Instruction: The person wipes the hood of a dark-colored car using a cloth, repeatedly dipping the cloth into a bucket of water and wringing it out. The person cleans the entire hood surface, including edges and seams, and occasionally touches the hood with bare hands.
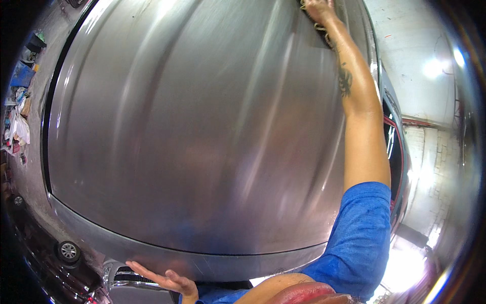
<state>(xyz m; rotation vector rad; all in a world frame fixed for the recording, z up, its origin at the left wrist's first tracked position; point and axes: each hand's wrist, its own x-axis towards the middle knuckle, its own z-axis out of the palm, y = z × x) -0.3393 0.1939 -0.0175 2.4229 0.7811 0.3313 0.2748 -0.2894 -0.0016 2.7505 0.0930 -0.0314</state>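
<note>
A broad grey metal car panel [197, 125], apparently a hood, with long raised creases, fills most of the view. My right arm stretches across its right side to the far end. There my right hand [322, 10], partly cut off by the top edge, is pressed on a dark cloth-like thing [322, 38] with a yellowish edge. The fingers and most of that thing are hidden. My left hand [171, 282] is held near the panel's near edge at the bottom, empty, with fingers apart. Whether it touches the car cannot be told.
A dark car with a silver wheel [69, 250] stands at lower left. Beside it is a grey vehicle part with a chrome-trimmed opening [133, 274]. Bags and boxes [19, 125] lie along the floor at far left. A red-edged car window [391, 152] and pale wall [421, 152] are right.
</note>
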